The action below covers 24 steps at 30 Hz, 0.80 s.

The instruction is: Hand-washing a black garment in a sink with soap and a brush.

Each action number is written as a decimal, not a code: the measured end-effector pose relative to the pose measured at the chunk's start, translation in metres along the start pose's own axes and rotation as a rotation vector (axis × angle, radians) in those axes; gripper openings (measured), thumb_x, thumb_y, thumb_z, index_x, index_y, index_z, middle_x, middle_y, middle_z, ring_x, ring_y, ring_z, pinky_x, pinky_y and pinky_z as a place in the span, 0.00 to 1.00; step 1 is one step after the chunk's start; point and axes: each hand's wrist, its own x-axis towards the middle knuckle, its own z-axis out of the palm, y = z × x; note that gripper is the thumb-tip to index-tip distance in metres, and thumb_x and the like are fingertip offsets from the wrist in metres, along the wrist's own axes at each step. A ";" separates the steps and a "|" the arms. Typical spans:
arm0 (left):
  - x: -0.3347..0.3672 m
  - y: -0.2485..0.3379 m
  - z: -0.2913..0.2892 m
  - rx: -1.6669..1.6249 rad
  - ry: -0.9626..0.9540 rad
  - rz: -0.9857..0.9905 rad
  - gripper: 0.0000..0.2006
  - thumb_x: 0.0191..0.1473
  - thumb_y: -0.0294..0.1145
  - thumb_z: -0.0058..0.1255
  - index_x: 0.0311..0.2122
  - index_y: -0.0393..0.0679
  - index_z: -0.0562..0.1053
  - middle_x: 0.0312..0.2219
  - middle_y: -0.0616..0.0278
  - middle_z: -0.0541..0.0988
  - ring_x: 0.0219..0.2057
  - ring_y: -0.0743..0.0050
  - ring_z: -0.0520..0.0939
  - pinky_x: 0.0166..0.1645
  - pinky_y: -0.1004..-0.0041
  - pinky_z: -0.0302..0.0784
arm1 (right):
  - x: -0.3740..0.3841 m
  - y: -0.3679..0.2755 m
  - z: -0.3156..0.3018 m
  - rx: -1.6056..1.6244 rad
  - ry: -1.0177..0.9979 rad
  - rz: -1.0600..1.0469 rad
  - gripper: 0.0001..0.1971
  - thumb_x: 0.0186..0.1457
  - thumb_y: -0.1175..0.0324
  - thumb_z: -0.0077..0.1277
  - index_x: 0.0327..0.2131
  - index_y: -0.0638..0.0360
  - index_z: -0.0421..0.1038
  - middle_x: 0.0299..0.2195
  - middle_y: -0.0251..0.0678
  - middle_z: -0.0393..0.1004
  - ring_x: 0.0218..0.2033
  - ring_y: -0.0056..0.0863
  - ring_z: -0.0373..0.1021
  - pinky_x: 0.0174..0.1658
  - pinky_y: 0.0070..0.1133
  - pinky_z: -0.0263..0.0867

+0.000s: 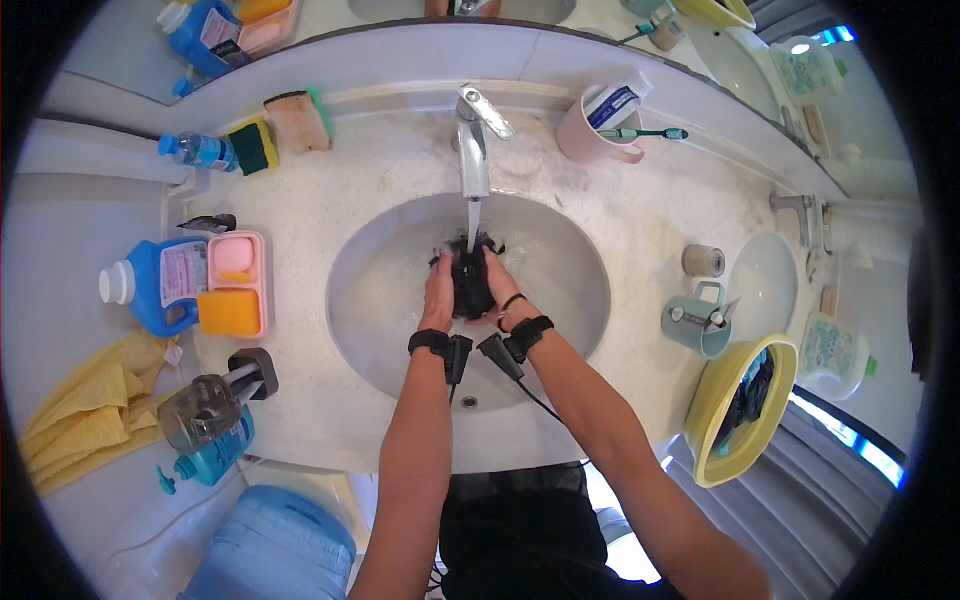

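A dark, bunched-up wet black cloth is held between my two hands over the white oval sink. Water runs from the chrome faucet straight onto it; its exact kind cannot be made out. My left hand presses against the cloth's left side, fingers pointing away from me. On the other side, my right hand closes in, with its fingertips partly hidden by the cloth. Each wrist wears a black strap with a small device, and the right also has a thin dark band.
Left on the counter are a pink soap dish, a blue jug, sponges, a small bottle and pump bottles. To the right stand a pink cup, a teal mug, a jar and a yellow basin.
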 end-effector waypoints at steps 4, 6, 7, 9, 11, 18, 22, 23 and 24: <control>-0.011 -0.020 0.028 -0.005 -0.030 -0.107 0.31 0.61 0.52 0.35 0.54 0.33 0.71 0.48 0.47 0.78 0.50 0.52 0.77 0.56 0.65 0.67 | 0.018 0.007 -0.023 -0.304 0.213 -0.366 0.31 0.51 0.45 0.55 0.49 0.62 0.72 0.47 0.47 0.74 0.44 0.37 0.74 0.45 0.27 0.69; -0.025 -0.004 0.002 0.295 0.024 -0.104 0.30 0.58 0.52 0.37 0.52 0.34 0.73 0.47 0.44 0.78 0.50 0.49 0.77 0.55 0.63 0.68 | -0.012 -0.010 -0.016 -0.641 0.240 -0.429 0.24 0.44 0.52 0.61 0.41 0.60 0.76 0.46 0.55 0.74 0.50 0.47 0.70 0.52 0.34 0.66; -0.036 0.008 0.000 0.591 0.050 -0.098 0.29 0.56 0.52 0.40 0.49 0.36 0.75 0.46 0.42 0.79 0.50 0.46 0.77 0.55 0.61 0.68 | -0.016 -0.017 -0.028 -0.641 0.247 -0.432 0.24 0.44 0.52 0.61 0.41 0.60 0.76 0.46 0.55 0.74 0.50 0.47 0.70 0.52 0.34 0.66; -0.068 0.045 0.004 0.652 0.212 -0.007 0.29 0.49 0.52 0.52 0.50 0.39 0.74 0.45 0.38 0.77 0.50 0.38 0.75 0.57 0.58 0.67 | -0.025 -0.030 -0.060 -1.004 0.375 -0.731 0.28 0.40 0.56 0.64 0.47 0.55 0.73 0.54 0.58 0.66 0.58 0.54 0.60 0.56 0.37 0.62; -0.059 0.036 -0.018 0.756 0.555 0.106 0.40 0.44 0.52 0.58 0.62 0.45 0.62 0.57 0.34 0.64 0.56 0.41 0.68 0.54 0.53 0.68 | -0.018 -0.024 -0.066 -1.027 0.419 -0.916 0.36 0.37 0.56 0.65 0.53 0.48 0.67 0.60 0.57 0.56 0.61 0.57 0.53 0.58 0.43 0.59; -0.069 0.041 0.022 1.086 0.569 0.084 0.54 0.40 0.70 0.58 0.69 0.71 0.44 0.67 0.41 0.37 0.64 0.27 0.48 0.53 0.28 0.62 | -0.031 -0.017 -0.041 -1.543 0.371 -0.533 0.64 0.27 0.45 0.70 0.67 0.14 0.35 0.70 0.43 0.26 0.70 0.56 0.27 0.56 0.70 0.41; -0.051 0.031 0.034 1.178 0.380 0.078 0.58 0.39 0.76 0.54 0.70 0.59 0.43 0.66 0.36 0.41 0.63 0.24 0.48 0.63 0.41 0.53 | -0.001 -0.006 -0.038 -1.727 0.339 -0.457 0.63 0.28 0.44 0.72 0.66 0.16 0.39 0.71 0.37 0.30 0.69 0.55 0.31 0.56 0.65 0.47; -0.043 0.026 0.039 1.178 0.368 0.074 0.58 0.39 0.76 0.54 0.70 0.59 0.43 0.66 0.36 0.41 0.63 0.24 0.48 0.63 0.41 0.53 | 0.009 -0.003 -0.042 -1.759 0.342 -0.444 0.61 0.29 0.46 0.73 0.66 0.17 0.41 0.70 0.37 0.32 0.69 0.55 0.34 0.55 0.64 0.49; -0.034 0.018 0.024 1.169 0.415 0.125 0.59 0.39 0.75 0.55 0.70 0.57 0.44 0.66 0.36 0.42 0.63 0.24 0.49 0.64 0.42 0.51 | 0.005 -0.002 -0.025 -1.753 0.328 -0.469 0.58 0.31 0.51 0.74 0.65 0.18 0.45 0.69 0.37 0.38 0.68 0.54 0.38 0.55 0.60 0.52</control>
